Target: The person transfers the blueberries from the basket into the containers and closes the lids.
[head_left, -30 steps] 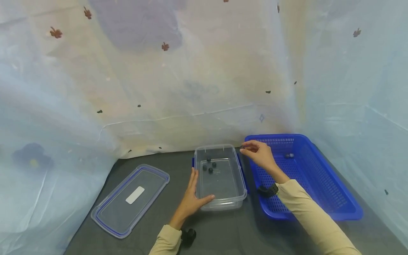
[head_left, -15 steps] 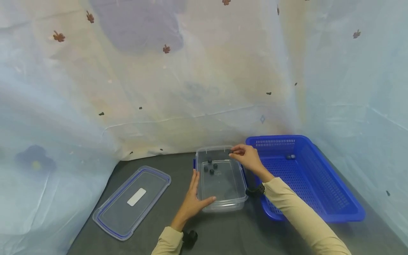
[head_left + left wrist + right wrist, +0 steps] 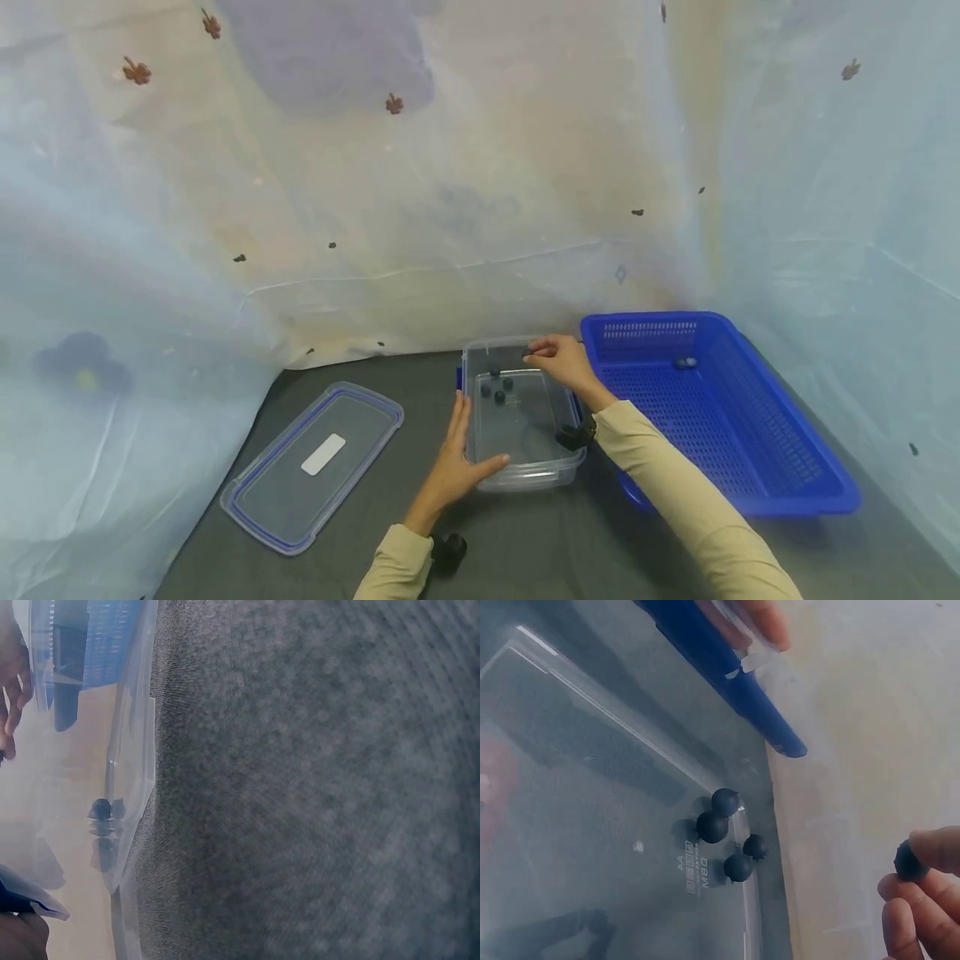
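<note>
Since one second ago, the right hand [image 3: 558, 360] has travelled from the blue basket [image 3: 757, 492] to the far end of the clear container [image 3: 525, 475], and it now hovers over that end with a small dark berry [image 3: 909, 860] pinched between its fingertips [image 3: 900, 926]. On the far left of the dark table [image 3: 225, 433] lies the clear lid [image 3: 313, 454], flat, with a blue rim and a white label in its middle, well apart from the container. To the right of it, the left hand [image 3: 457, 462] rests against the near left side of the clear container, with straight fingers along the wall and the thumb on the near corner; it grips nothing. Inside the container, four dark berries [image 3: 727, 834] lie close together near the far left corner, some of them touching each other; the left wrist view also shows them through the wall [image 3: 105, 825]. The berry held by the right hand is above the container and does not touch it. Just beside the container on the right stands the blue basket, and one small dark berry [image 3: 684, 362] lies at its far end. A pale sheet [image 3: 450, 167] with small dark marks hangs behind and at both sides of the table. Both sleeves are beige.
</note>
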The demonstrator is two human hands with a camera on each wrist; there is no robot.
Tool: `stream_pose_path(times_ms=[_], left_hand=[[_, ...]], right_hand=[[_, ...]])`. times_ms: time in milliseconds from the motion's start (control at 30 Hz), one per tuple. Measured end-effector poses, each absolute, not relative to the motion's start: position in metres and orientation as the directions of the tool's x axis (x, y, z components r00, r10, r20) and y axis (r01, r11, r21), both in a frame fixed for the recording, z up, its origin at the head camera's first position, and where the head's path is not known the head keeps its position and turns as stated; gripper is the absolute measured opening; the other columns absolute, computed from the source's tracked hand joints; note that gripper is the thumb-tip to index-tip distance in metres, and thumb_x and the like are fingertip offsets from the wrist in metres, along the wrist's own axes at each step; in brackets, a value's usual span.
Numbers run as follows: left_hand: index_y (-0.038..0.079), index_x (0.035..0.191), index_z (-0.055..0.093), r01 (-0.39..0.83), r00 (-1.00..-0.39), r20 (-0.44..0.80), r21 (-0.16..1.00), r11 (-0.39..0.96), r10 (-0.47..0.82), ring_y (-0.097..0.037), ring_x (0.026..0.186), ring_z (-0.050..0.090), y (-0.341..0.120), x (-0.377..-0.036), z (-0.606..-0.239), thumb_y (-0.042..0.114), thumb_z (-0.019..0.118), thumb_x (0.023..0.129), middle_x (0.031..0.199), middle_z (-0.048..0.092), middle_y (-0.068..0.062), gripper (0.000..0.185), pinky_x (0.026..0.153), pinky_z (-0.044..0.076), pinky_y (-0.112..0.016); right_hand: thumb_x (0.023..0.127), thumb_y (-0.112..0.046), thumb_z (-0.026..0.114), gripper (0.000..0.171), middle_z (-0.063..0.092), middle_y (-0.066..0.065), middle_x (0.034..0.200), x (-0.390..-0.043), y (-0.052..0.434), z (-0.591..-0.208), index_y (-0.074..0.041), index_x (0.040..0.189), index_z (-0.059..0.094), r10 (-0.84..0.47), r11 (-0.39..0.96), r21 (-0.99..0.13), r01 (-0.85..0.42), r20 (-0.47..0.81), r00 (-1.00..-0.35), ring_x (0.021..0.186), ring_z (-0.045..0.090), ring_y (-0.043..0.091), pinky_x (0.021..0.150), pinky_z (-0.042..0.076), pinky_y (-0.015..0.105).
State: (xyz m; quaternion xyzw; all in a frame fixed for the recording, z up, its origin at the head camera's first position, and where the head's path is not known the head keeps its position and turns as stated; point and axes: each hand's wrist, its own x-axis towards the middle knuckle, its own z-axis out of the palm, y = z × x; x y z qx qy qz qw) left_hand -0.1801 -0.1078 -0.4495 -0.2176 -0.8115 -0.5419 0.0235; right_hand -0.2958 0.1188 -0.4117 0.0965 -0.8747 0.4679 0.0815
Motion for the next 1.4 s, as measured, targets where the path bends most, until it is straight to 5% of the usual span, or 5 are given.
stream_pose_path(times_ms=[267,733,1000,1233,1400], left_hand=[[-0.003,0.153,0.007,0.380,-0.902,0.278,0.874,0.304,0.330,-0.040,0.143,0.001,-0.109,-0.182,-0.450,0.013,0.078,0.082,0.159,-0.007,-0.021,0.101,0.107,0.016,-0.065],[-0.004,0.153,0.007,0.384,-0.901,0.282,0.872,0.303,0.329,-0.041,0.143,0.002,-0.111,-0.181,-0.454,0.015,0.079,0.081,0.159,-0.006,-0.021,0.103,0.107,0.018,-0.064],[-0.003,0.153,0.006,0.367,-0.904,0.262,0.881,0.298,0.337,-0.039,0.143,0.000,-0.109,-0.179,-0.452,0.014,0.077,0.083,0.159,-0.008,-0.019,0.101,0.107,0.019,-0.063],[-0.002,0.153,0.007,0.374,-0.902,0.270,0.877,0.300,0.336,-0.040,0.143,0.000,-0.109,-0.179,-0.451,0.013,0.078,0.083,0.159,-0.007,-0.020,0.101,0.107,0.019,-0.063],[-0.003,0.153,0.008,0.369,-0.905,0.265,0.879,0.302,0.334,-0.039,0.143,0.001,-0.109,-0.179,-0.451,0.014,0.078,0.083,0.159,-0.007,-0.016,0.101,0.108,0.020,-0.062]], right_hand=[[0.086,-0.015,0.074,0.027,0.072,0.017,0.095,-0.303,0.101,-0.414,0.002,0.106,0.071,-0.088,0.560,-0.790,-0.251,0.244,-0.966,0.083,0.069,0.028,0.070,0.055,0.042],[0.080,-0.008,0.077,0.018,0.072,0.014,0.082,-0.316,0.074,-0.433,0.004,0.093,0.072,-0.014,0.582,-0.787,-0.204,0.241,-0.970,0.078,0.068,0.029,0.087,0.048,0.048],[0.081,-0.008,0.077,0.017,0.071,0.014,0.085,-0.317,0.065,-0.443,0.004,0.092,0.072,0.053,0.566,-0.815,-0.122,0.184,-0.982,0.079,0.066,0.030,0.072,0.054,0.041],[0.078,-0.010,0.077,0.018,0.071,0.014,0.088,-0.319,0.062,-0.452,0.003,0.090,0.073,0.150,0.584,-0.812,-0.010,0.120,-0.981,0.097,0.058,0.038,0.092,0.043,0.046],[0.078,-0.006,0.075,0.016,0.069,0.016,0.089,-0.320,0.060,-0.459,0.005,0.090,0.072,0.179,0.586,-0.810,0.026,0.097,-0.979,0.101,0.055,0.040,0.091,0.045,0.047]])
